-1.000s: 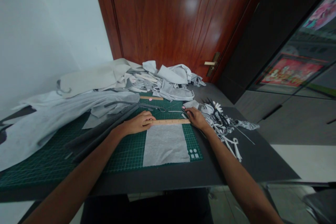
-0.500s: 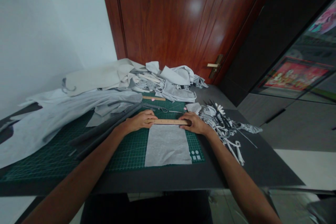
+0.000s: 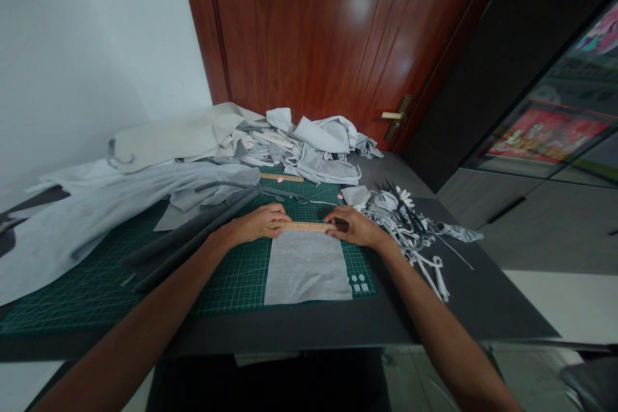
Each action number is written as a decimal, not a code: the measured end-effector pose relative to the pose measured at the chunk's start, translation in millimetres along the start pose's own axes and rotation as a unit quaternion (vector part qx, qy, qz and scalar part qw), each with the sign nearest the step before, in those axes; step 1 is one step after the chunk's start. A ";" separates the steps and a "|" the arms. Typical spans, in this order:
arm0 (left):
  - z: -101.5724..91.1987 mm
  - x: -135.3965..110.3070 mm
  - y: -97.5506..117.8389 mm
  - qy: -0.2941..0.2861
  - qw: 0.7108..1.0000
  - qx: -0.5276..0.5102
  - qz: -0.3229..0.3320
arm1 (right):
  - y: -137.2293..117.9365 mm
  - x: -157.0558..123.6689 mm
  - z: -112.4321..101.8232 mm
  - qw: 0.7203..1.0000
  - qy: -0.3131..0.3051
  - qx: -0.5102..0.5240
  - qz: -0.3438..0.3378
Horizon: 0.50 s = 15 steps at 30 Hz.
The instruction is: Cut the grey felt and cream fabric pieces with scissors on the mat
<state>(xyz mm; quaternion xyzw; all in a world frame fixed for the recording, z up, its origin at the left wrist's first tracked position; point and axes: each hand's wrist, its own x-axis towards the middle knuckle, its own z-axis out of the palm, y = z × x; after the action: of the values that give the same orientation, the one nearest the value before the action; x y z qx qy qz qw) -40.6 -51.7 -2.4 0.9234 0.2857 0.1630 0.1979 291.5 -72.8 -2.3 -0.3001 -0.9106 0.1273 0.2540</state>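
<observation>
We take the green cutting mat [image 3: 226, 283] as ref. for all places. The wooden ruler [image 3: 305, 226] lies flat on the mat's right half, running side to side, along the far edge of a light grey fabric rectangle [image 3: 306, 267] spread over the mat's near right part.

L hand [image 3: 258, 224] sits on the ruler's left end, fingers curled over it, pinning it to the mat. R hand [image 3: 351, 226] covers the ruler's right end, fingers laid across it, pressing it down too. So both hands are clamped onto the ruler; we can't tell if the thumbs go under it. Both forearms come in over the mat's near edge.

Rest:
- A big grey cloth sheet [image 3: 96, 219] drapes over the mat's left part.
- A heap of pale fabric pieces [image 3: 309, 141] sits beyond the mat's far edge, w/ a 2nd ruler [image 3: 281, 177] at that edge, just before the heap.
- A tangle of grey & white strips [image 3: 415, 232] lies just off the mat's right edge, on the dark table [image 3: 473, 309] that carries the mat.
- A red-brown door [image 3: 313, 32] w/ door handle [image 3: 393, 116] stands beyond the mat's far side
</observation>
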 end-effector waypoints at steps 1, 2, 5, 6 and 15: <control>-0.8 -0.1 1.2 0.000 1.000 0.003 -0.001 | -0.1 0.3 0.8 1.000 -0.001 0.004 -0.001; -1.5 -0.2 2.2 0.000 1.000 0.005 -0.003 | -0.1 0.5 1.5 1.000 -0.001 0.005 -0.001; -2.9 -0.5 3.1 0.001 1.000 0.007 -0.009 | 1.0 0.9 3.1 1.000 0.001 -0.001 0.007; -2.9 -0.6 2.7 0.003 1.000 0.009 -0.008 | 1.4 1.0 3.6 1.000 0.001 -0.009 0.009; -0.9 -0.1 -3.5 0.015 1.000 0.024 -0.001 | 4.9 3.3 6.7 0.997 0.015 -0.077 0.026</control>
<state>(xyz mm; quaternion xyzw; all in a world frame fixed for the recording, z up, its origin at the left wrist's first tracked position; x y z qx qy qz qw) -42.7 -48.9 -3.2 0.9249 0.2938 0.1696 0.1716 288.0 -67.5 -8.5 -0.3445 -0.9056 0.0590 0.2404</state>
